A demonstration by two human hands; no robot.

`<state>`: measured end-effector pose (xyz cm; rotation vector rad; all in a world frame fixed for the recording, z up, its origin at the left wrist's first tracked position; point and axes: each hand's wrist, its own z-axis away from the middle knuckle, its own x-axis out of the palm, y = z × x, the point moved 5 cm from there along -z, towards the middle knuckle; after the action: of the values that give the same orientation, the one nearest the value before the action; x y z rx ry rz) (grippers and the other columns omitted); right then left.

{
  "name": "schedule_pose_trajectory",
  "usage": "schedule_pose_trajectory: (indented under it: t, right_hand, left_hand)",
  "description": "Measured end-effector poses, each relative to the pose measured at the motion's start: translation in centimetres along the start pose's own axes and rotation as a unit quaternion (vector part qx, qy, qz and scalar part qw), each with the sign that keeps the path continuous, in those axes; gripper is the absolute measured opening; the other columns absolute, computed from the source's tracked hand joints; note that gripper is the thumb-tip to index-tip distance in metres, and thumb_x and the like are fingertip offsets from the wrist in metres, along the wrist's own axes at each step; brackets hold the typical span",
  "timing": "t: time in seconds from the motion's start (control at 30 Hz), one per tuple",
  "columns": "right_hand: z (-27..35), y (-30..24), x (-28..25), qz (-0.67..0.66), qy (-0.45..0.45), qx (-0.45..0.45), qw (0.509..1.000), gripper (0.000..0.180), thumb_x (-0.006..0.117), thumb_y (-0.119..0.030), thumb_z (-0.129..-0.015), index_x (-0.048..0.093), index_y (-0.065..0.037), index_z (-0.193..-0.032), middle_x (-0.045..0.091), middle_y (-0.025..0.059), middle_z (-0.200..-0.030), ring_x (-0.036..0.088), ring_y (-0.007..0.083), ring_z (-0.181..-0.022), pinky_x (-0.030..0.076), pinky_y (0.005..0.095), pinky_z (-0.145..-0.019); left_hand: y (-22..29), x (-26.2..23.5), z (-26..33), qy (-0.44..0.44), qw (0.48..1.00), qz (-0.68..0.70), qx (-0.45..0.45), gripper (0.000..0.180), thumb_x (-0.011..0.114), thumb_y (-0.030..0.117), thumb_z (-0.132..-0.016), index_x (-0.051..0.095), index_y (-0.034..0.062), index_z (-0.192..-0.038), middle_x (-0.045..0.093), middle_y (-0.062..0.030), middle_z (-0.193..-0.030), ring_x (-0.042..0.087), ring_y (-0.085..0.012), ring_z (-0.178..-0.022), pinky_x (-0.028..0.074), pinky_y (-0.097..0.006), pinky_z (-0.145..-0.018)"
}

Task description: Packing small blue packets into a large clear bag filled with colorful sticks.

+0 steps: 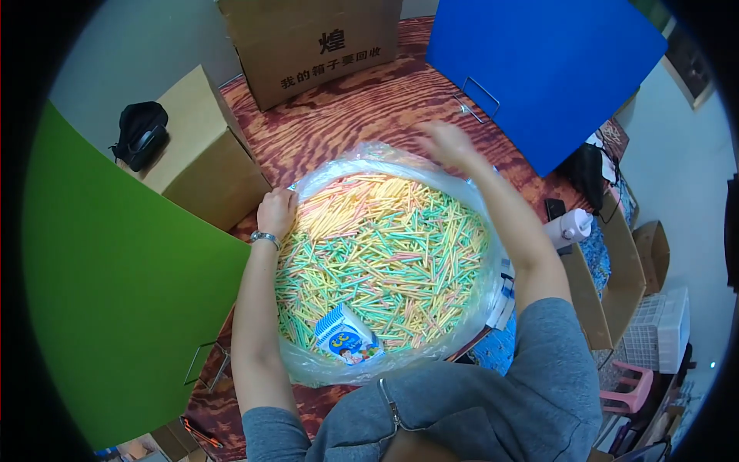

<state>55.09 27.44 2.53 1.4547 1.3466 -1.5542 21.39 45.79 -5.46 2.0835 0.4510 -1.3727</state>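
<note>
the left hand (277,212) curled at the left rim of a clear plastic bag (319,374), its grip impossible to tell. the bag, full of pastel sticks (377,266) with a blue-and-white carton (346,339) on top, sat on a wood-patterned table (350,104). the right hand (449,145) blurred near the far rim, grip unclear.

Black Chinese characters (332,41) on the cardboard box (308,21); yellow lettering (345,340) on the carton (339,320)
</note>
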Motion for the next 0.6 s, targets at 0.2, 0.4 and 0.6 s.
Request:
schedule_pose_trajectory:
  t: [0.2,0.4,0.6]
  right_hand:
    - [8.7,14.1,2.6,0.136,-0.204,0.139,0.96,0.049,0.067,-0.027,-0.075,0.06,-0.012,-0.121,0.067,0.0192,-0.103,0.064,0.0356,-0.1,0.052,0.0472,-0.084]
    - [10.9,14.2,3.8,0.05,-0.075,0.121,0.989,0.054,0.071,-0.02,-0.07,0.056,-0.009,-0.121,0.065,0.0213,-0.107,0.063,0.0361,-0.103,0.051,0.0452,-0.086]
    - [4.8,8.4,-3.0,-0.045,0.094,0.055,0.993,0.053,0.068,-0.012,-0.077,0.053,-0.011,-0.127,0.067,0.0163,-0.104,0.066,0.0305,-0.092,0.052,0.0378,-0.077]
  left_hand:
    - [0.3,0.1,-0.5,0.003,1.0,0.005,0.004,0.024,0.057,0.026,-0.091,0.068,0.005,-0.085,0.065,-0.0168,-0.095,0.063,-0.0359,-0.084,0.051,-0.047,-0.075]
    - [0.0,1.1,-0.8,-0.016,1.0,0.009,-0.007,0.027,0.055,0.027,-0.091,0.068,0.0047,-0.085,0.064,-0.0182,-0.092,0.063,-0.0377,-0.083,0.052,-0.048,-0.076]
    - [0.0,0.1,0.0,-0.023,0.999,0.026,-0.02,0.025,0.055,0.027,-0.09,0.068,0.005,-0.091,0.064,-0.0172,-0.096,0.062,-0.0372,-0.086,0.052,-0.048,-0.077]
